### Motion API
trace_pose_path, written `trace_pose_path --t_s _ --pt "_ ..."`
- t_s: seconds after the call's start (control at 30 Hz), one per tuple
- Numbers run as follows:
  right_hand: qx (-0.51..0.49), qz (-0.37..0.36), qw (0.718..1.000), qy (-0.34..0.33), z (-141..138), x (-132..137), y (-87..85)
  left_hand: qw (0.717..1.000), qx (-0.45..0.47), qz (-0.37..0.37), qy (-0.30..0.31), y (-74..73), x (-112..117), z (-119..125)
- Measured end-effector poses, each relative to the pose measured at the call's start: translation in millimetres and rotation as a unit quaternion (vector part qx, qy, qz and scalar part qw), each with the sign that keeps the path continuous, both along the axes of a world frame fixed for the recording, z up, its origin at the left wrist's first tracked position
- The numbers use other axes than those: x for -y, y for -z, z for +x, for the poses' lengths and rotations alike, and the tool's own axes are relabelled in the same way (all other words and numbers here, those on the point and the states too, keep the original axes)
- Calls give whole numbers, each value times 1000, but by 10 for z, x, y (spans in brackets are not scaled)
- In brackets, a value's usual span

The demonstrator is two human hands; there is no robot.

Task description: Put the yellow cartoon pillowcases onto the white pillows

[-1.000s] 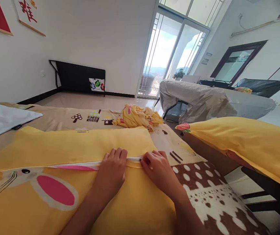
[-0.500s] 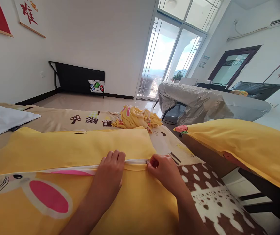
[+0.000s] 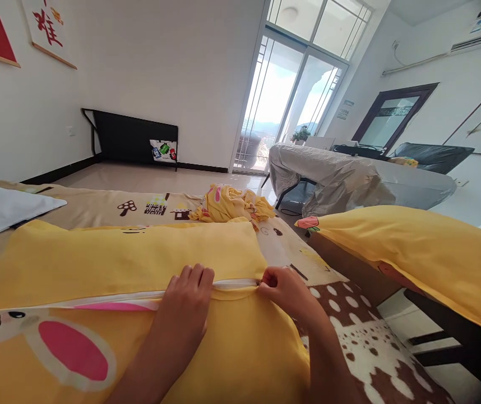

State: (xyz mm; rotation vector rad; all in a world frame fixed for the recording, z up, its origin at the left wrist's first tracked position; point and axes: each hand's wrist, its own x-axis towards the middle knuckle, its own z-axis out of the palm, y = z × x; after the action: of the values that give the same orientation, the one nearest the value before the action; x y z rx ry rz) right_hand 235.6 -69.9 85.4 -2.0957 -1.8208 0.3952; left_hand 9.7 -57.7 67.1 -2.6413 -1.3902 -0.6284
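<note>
A yellow pillow [image 3: 131, 258] with a pink-and-white rabbit print lies across the bed in front of me. Its zipper seam [image 3: 234, 284] runs along the near edge. My left hand [image 3: 185, 303] lies flat on the cover, fingers pressing beside the seam. My right hand [image 3: 285, 289] is pinched on the zipper pull at the seam's right end, close to the pillow's corner.
A patterned bedsheet [image 3: 350, 336] covers the bed. A crumpled yellow cloth [image 3: 232, 205] lies further back, a white pillow [image 3: 0, 207] at left, a second yellow pillow [image 3: 417, 252] at right. A covered table [image 3: 350, 179] stands beyond, near the glass doors.
My right hand has slid rightward along the seam, drawing the zipper toward the pillow's corner. The left hand stays pressed on the cover.
</note>
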Motion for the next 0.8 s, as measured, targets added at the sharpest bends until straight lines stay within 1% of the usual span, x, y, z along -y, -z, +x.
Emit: trace_pose_path --t_s 0.1,0.2,0.37,0.43,0.5,0.63,0.7,0.8 --pt "6 0 1000 1 10 2 -15 1000 -3 -3 -1 17 -12 -2" --pt "35 -3 999 22 -21 10 -23 1000 -3 -18 -1 16 -15 3" --pt "88 8 994 59 -42 21 22 998 -19 -64 -14 -75 11 21" --pt "66 28 996 44 8 28 35 995 -28 -89 -26 -113 22 23" --pt "13 47 999 5 81 45 24 994 -28 -97 -29 -125 22 21" --pt "-95 61 991 -69 192 101 -55 998 -9 -65 -11 -80 -7 11" --pt "-115 66 988 -83 203 120 -92 999 -3 -53 -7 -53 -21 6" --pt "-109 77 988 -74 194 119 -112 999 0 -48 -8 -32 -28 -4"
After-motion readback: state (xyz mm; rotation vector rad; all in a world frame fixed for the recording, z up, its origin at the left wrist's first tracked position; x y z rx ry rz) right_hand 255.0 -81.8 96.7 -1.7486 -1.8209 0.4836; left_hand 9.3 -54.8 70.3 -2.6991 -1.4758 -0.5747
